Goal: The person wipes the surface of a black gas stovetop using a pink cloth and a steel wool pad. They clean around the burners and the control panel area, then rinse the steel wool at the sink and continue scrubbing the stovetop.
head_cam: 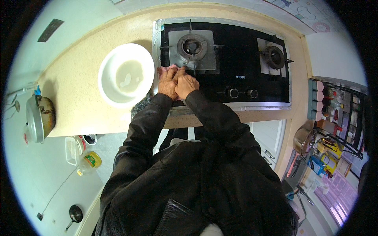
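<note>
Both hands lie close together on the left side of a black Viomi gas hob [236, 53]. Beneath my left hand [167, 83] is a pink cloth [163, 69], pressed against the glass beside the left burner [192, 47]. My right hand [187, 85] overlaps the left one, its fingers reaching to the cloth's edge near the metal burner plate [211, 59]. Most of the cloth is hidden under the hands. Just left of them stands a white basin [103, 76] holding cloudy water [130, 73].
A dark scouring pad [141, 105] lies by the basin, partly behind my left sleeve. A lidded metal pot [40, 118] stands at the counter's left end. To the right are the second burner [274, 57], a steel pot [304, 141] and a black rack [350, 115] with bottles.
</note>
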Tool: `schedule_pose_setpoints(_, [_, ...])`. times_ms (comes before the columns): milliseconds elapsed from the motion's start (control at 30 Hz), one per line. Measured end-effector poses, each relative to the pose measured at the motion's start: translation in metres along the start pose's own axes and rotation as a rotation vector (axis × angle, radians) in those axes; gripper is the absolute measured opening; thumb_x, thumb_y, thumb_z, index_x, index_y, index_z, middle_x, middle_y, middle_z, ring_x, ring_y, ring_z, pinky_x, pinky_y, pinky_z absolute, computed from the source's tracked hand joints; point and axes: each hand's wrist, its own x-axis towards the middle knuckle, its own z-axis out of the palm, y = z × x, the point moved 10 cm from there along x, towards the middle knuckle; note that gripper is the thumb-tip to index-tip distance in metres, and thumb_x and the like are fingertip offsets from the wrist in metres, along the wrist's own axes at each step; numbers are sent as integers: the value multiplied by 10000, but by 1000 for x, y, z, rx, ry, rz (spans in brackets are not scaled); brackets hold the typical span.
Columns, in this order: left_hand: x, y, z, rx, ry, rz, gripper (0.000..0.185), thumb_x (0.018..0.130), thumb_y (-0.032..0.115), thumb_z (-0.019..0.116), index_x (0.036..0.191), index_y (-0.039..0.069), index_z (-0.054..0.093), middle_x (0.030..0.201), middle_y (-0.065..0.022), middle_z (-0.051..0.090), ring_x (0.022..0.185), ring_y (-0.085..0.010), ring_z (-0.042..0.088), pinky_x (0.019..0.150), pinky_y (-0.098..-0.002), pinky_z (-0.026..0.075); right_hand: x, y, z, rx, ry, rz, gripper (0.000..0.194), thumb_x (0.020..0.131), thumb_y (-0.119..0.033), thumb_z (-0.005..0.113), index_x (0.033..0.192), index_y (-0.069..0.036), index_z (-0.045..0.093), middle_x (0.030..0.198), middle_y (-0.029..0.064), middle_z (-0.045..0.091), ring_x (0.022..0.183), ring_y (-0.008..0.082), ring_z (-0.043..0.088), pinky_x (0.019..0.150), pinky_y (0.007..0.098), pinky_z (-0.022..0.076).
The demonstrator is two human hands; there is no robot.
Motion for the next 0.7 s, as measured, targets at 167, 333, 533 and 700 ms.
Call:
schedule_pose_setpoints(167, [0, -2, -4, -60, 48, 22, 619, 748, 203, 638, 1341, 119, 486, 1229, -154, 471, 1053, -393, 476, 916, -444, 419, 4, 4, 1, 4, -44, 51, 767, 785, -245, 575, 1364, 145, 256, 948, 300, 636, 849, 412, 649, 739, 467, 520])
schedule_pose_setpoints(333, [-1, -1, -6, -12, 97, 52, 539, 745, 164, 614, 1268, 48, 550, 1197, -154, 504, 1038, -361, 490, 912, -440, 416, 7, 5, 0, -55, -42, 57, 772, 788, -268, 571, 1359, 152, 267, 898, 280, 649, 803, 396, 655, 713, 452, 527])
schedule_pose_setpoints(533, [1, 4, -9, -30, 57, 63, 660, 714, 148, 648, 1351, 101, 484, 1216, -162, 496, 1065, -371, 476, 963, -446, 386, 8, 6, 5, -54, -32, 71, 276, 726, -178, 611, 846, 69, 639, 829, 266, 648, 788, 406, 657, 676, 471, 534])
schedule_pose_setpoints(700, [2, 2, -7, -96, 8, 24, 735, 713, 149, 668, 1407, 167, 428, 1237, -151, 478, 1089, -362, 474, 997, -431, 377, 7, 1, 0, -62, 21, 33, 272, 742, -167, 601, 888, 57, 649, 863, 258, 654, 821, 409, 655, 701, 474, 535])
